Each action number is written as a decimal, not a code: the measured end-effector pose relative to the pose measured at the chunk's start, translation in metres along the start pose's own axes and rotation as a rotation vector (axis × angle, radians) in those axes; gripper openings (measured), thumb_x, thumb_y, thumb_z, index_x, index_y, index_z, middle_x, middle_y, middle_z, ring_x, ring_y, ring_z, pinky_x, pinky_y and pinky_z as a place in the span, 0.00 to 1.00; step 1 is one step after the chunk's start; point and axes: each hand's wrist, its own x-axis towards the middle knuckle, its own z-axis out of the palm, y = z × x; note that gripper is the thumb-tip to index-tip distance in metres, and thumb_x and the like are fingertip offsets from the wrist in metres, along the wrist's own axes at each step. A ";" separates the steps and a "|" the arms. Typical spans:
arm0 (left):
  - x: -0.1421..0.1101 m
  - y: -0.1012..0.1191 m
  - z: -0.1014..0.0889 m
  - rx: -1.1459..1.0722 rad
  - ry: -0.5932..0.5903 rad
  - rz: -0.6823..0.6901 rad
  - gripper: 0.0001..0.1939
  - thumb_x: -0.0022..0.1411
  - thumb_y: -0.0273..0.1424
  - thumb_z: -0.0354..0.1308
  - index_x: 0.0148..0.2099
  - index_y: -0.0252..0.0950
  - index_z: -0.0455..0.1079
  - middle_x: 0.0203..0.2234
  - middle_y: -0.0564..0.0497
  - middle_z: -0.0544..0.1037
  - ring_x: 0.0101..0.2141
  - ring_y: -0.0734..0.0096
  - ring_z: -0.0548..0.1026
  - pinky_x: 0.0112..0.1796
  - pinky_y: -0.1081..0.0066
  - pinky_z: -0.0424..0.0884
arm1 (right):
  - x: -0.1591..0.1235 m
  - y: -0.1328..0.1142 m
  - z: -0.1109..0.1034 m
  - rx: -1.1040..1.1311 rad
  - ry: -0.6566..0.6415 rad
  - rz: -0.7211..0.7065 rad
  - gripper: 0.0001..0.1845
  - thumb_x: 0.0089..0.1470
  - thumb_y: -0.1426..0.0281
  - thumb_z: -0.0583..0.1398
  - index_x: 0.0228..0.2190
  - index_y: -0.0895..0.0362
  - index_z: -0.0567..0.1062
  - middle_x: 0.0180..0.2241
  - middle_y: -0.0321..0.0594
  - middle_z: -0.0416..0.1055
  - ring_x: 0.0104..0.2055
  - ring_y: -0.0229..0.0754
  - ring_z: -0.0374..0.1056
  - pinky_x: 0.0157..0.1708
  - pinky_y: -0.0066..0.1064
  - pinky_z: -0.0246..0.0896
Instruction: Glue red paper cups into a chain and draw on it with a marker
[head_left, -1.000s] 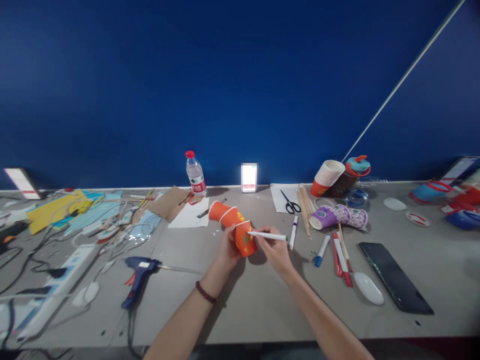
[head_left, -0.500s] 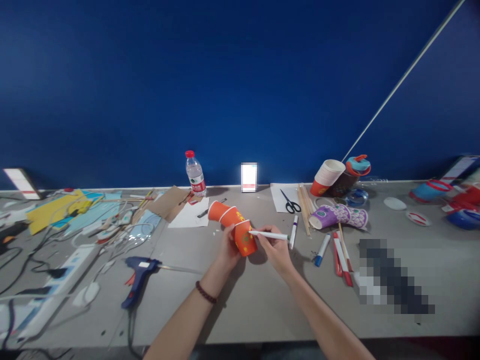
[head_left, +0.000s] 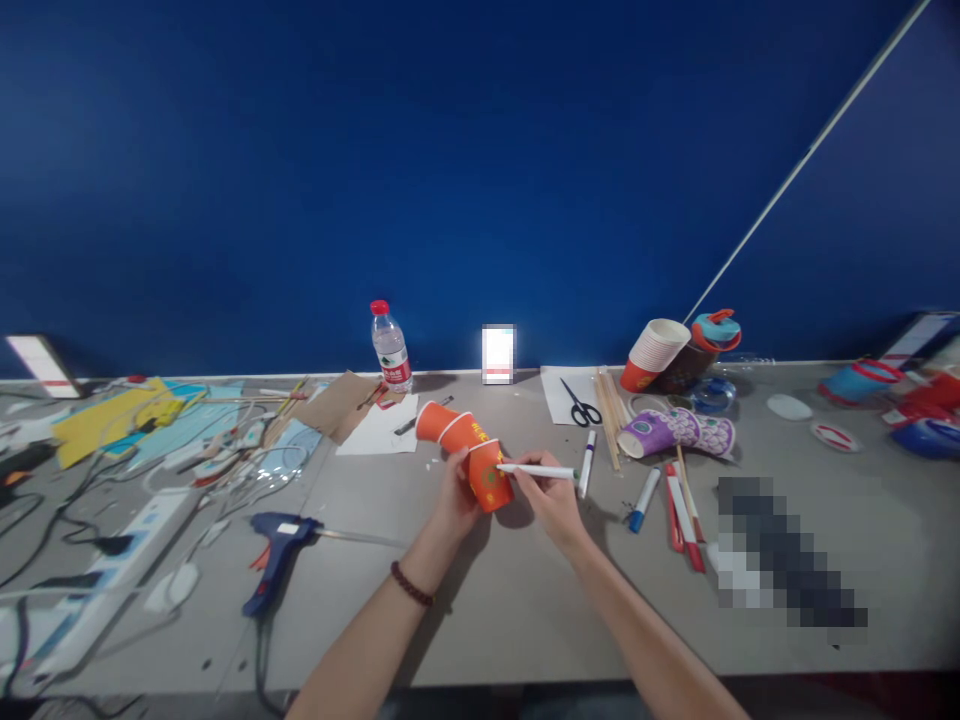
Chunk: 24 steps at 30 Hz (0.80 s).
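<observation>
Joined end to end, orange paper cups form a bent, tilted piece with yellow print and green marks on the lowest cup. My left hand is wrapped round its lower part from the left. In my right hand is a white marker, pinched between the fingers. The marker's tip points left and meets the lowest cup's side, near the green marks. A capped marker with a purple end lies just right of my right hand.
On the left lie a blue hot glue gun and a white power strip with cables. Behind stands a water bottle. Scissors, wooden sticks, stacked paper cups, purple cups and more markers lie to the right.
Almost nothing has moved. The marker tip stays at the lowest cup, and the green marks there look slightly larger.
</observation>
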 end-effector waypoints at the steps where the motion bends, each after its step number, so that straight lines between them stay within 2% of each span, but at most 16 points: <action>1: 0.000 0.000 0.000 -0.003 0.002 0.000 0.15 0.53 0.36 0.60 0.39 0.29 0.75 0.29 0.45 0.80 0.31 0.63 0.77 0.35 0.67 0.72 | 0.000 0.000 0.000 0.002 0.000 0.004 0.14 0.51 0.57 0.64 0.32 0.55 0.73 0.32 0.39 0.75 0.34 0.43 0.72 0.34 0.31 0.66; 12: -0.002 0.003 0.004 -0.045 0.004 0.009 0.16 0.53 0.34 0.59 0.40 0.27 0.75 0.30 0.44 0.80 0.30 0.63 0.77 0.35 0.68 0.72 | 0.003 0.003 0.000 0.115 0.034 0.045 0.16 0.50 0.56 0.65 0.31 0.55 0.71 0.28 0.36 0.74 0.31 0.40 0.72 0.33 0.30 0.67; 24: -0.003 0.003 0.006 -0.025 0.015 0.029 0.16 0.52 0.34 0.60 0.40 0.27 0.75 0.30 0.45 0.80 0.30 0.64 0.77 0.35 0.68 0.72 | 0.001 -0.001 0.002 0.077 0.022 0.044 0.15 0.49 0.56 0.65 0.30 0.55 0.73 0.28 0.37 0.74 0.30 0.40 0.70 0.31 0.29 0.66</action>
